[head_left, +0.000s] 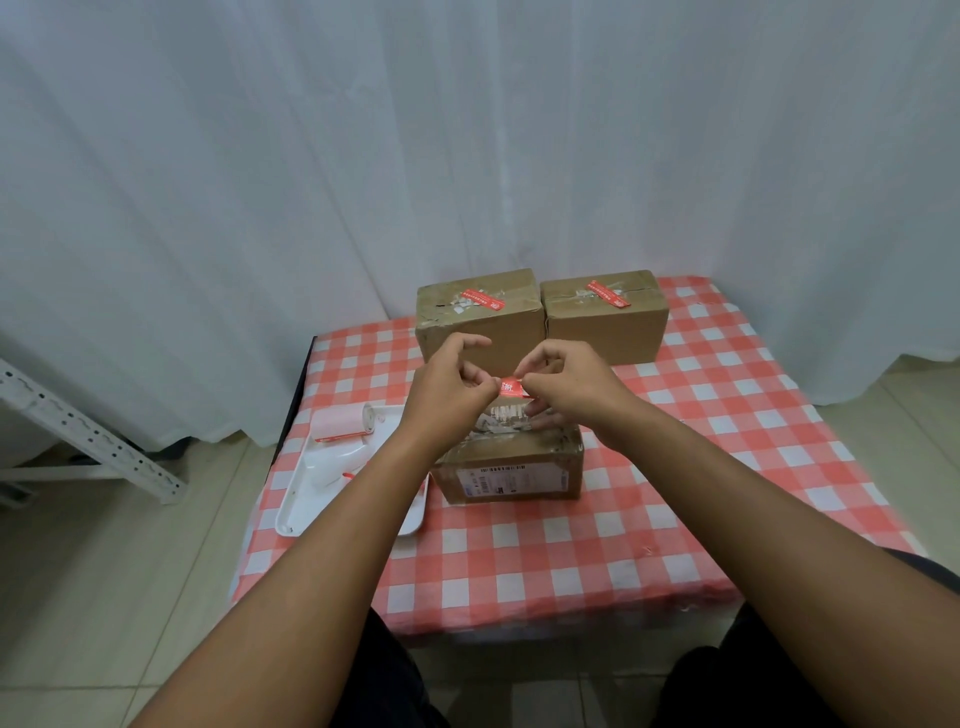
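Above the near box (511, 470), our left hand (447, 384) and right hand (571, 384) pinch a red sticker (511, 387) (ends hidden), stretched left-right.

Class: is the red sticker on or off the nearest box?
Off: left hand and right hand pinch the red sticker above the nearest box.

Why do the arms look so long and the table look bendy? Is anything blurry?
Head view: the wide lens stretches the arms toward the bottom corners and bows the table edges. Head view: the light is soft and even, with faint shadows. Head view: the left hand, the right hand and the red sticker they pinch look slightly blurred.
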